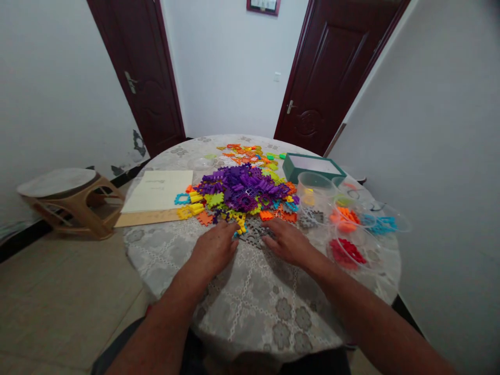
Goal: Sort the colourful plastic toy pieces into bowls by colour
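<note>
A large heap of notched plastic building pieces lies mid-table, mostly purple pieces (246,187) on top. My left hand (216,247) rests at the near edge of the heap, thumb and index finger apart, beside yellow pieces (240,221) and a bit of blue. Some of its fingers are hidden. Across from it my right hand (287,239) is spread, its fingertips on the grey pieces (253,233) lying between both hands. Orange pieces (284,213) sit just beyond the right fingers. Neither hand visibly grips a piece.
Clear plastic tubs on the right hold orange pieces (344,219), blue pieces (380,224) and red pieces (347,252). Behind them stands a green box (312,165). Paper (160,190) and a wooden strip (150,217) lie left. A stool (74,200) stands beside the round table.
</note>
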Demonstrator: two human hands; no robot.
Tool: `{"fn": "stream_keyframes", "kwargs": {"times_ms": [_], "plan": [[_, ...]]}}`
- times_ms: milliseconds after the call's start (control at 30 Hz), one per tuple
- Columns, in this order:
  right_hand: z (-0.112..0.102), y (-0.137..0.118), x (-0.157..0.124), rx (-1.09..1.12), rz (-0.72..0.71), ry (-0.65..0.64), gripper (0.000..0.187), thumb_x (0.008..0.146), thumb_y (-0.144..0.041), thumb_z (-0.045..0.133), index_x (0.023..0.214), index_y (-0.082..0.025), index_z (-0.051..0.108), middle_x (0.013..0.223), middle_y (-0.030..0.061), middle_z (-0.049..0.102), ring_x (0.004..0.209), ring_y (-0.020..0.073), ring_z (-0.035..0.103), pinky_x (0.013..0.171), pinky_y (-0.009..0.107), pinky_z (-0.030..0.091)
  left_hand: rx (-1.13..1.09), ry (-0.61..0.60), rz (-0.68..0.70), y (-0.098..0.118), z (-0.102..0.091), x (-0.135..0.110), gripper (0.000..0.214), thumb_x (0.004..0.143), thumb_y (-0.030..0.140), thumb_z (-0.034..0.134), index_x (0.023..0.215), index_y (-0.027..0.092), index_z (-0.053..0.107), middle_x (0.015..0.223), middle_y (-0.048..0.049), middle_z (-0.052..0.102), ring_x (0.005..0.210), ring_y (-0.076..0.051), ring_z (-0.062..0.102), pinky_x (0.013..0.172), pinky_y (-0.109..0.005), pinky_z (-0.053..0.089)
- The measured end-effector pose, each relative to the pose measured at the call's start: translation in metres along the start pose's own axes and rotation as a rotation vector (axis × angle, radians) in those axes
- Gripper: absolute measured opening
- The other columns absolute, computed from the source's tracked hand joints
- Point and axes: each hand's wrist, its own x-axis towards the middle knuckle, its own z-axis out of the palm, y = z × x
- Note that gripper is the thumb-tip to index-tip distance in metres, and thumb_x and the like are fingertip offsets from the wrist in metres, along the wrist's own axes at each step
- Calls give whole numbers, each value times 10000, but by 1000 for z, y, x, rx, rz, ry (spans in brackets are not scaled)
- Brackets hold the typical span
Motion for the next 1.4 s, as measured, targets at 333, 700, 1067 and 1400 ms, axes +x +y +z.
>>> {"fn": "stream_keyframes", "kwargs": {"times_ms": [333,700,1067,1400], "plan": [[26,-10,10,-78,107,25,345,1016,-429,603,1285,-215,636,1236,146,617,1148,295,614,992,411,498,9,-44,44,6,7,-5,372,959,229,574,1323,238,648,1197,-129,674,1100,-284,682,933,-385,512],[-3,8,-11,332,-116,-133,189,919,-317,700,1068,-224,633,969,9,617,822,163,564,761,285,439,9,-20,54,6,9,-6,346,943,234,603,1284,198,648,1226,-143,642,1121,-288,649,947,-399,521],[9,26,-8,697,90,-50,254,995,-399,631,1184,-241,693,751,-14,609,665,159,540,615,287,395,-187,138,173,22,23,5,469,975,227,593,1441,208,545,1356,-134,612,1236,-275,619,1055,-429,521],[15,26,-6,532,63,109,242,961,-338,672,1188,-263,709,872,17,662,728,174,578,696,325,446,-135,150,112,25,24,28,203,1016,242,495,1096,173,668,1135,-143,707,1085,-288,672,915,-395,513]]}}
